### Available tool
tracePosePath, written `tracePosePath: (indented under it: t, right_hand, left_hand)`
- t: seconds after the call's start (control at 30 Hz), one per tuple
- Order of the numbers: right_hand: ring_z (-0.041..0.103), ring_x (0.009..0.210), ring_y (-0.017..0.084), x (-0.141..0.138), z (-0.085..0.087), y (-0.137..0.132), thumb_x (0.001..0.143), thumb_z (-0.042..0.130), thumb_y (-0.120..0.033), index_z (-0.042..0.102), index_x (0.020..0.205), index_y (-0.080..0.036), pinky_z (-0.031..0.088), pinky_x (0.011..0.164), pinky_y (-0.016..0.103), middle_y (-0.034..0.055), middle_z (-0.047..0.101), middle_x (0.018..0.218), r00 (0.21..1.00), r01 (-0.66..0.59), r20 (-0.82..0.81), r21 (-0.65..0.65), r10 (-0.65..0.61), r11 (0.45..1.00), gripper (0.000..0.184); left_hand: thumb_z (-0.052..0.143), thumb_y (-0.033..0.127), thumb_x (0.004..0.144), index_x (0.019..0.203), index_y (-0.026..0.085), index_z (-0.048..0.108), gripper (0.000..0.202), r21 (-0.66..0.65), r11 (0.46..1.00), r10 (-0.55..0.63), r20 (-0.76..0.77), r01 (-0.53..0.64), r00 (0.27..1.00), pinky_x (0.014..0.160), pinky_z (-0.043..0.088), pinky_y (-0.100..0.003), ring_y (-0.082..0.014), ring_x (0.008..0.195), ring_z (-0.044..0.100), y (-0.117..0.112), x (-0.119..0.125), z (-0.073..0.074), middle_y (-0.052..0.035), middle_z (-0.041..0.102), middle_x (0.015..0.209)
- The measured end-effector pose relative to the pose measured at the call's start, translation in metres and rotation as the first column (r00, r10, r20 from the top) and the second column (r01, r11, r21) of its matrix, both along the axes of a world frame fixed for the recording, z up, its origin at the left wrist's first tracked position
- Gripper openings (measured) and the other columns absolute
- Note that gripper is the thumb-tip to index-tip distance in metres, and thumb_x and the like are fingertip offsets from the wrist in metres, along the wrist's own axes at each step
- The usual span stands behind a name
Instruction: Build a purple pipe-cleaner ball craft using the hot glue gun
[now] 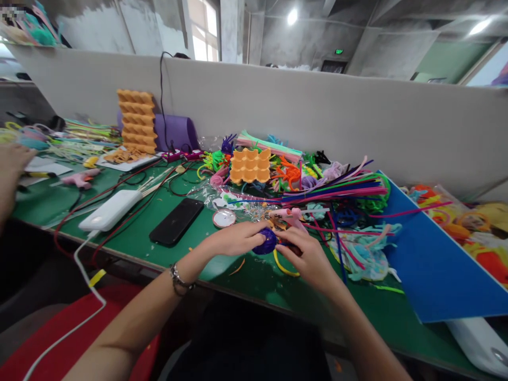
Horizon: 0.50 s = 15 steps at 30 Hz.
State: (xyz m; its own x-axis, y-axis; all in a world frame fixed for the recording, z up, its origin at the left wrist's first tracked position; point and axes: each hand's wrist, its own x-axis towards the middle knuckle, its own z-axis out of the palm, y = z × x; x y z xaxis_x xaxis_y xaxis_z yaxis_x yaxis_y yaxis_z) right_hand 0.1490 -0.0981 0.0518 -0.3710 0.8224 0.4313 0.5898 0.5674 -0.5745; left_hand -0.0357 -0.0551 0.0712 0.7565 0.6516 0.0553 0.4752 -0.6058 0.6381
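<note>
Both bare forearms reach over the near edge of the table [391,318], the left hand [239,238] and right hand [305,255] close together above it. The left hand is back-up, thumb and fingers bent; the right hand's fingers curl towards it.

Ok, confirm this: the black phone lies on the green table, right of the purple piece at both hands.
Wrong side: the head view shows the black phone on the green table, left of the purple piece at the left hand and right hand.
</note>
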Motion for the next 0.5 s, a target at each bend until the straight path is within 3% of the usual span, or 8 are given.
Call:
tracePosePath:
  t: [0.07, 0.23, 0.5]
  right_hand:
    - [0.057, 0.069, 0.015, 0.0, 0.001, -0.001, 0.082, 0.049, -0.028, 0.062, 0.095, -0.017, 0.047, 0.061, 0.027, 0.006, 0.064, 0.083, 1.0, -0.004, 0.0, -0.021, 0.004, 1.0, 0.022]
    - [0.046, 0.051, 0.01, -0.005, 0.005, -0.001, 0.079, 0.051, -0.024, 0.054, 0.064, -0.017, 0.037, 0.047, 0.021, -0.0012, 0.052, 0.059, 0.998, 0.053, -0.041, -0.056, -0.055, 0.997, 0.016]
    - [0.045, 0.053, 0.01, -0.01, 0.005, 0.001, 0.077, 0.054, -0.02, 0.049, 0.063, -0.017, 0.036, 0.05, 0.02, -0.0023, 0.05, 0.059, 0.998, 0.035, -0.052, -0.052, -0.038, 0.998, 0.015]
  left_hand:
    - [0.029, 0.021, 0.079, 0.089, 0.017, 0.048, 0.022, -0.005, 1.0, -0.01, 0.0, 0.01, 1.0, 0.065, 0.04, -0.025, -0.0151, 0.071, 0.053, 0.0, 0.0, -0.001, -0.0021, 0.058, 0.08]
    - [0.032, 0.027, 0.079, 0.087, 0.017, 0.047, 0.02, -0.021, 1.0, 0.002, -0.013, -0.002, 1.0, 0.064, 0.039, -0.025, -0.0163, 0.071, 0.053, 0.001, 0.002, -0.007, -0.0027, 0.058, 0.08]
    - [0.046, 0.029, 0.072, 0.087, 0.018, 0.048, 0.019, -0.008, 1.0, 0.028, -0.049, -0.028, 0.998, 0.057, 0.037, -0.023, -0.0158, 0.063, 0.051, -0.001, 0.003, -0.003, 0.0014, 0.054, 0.069]
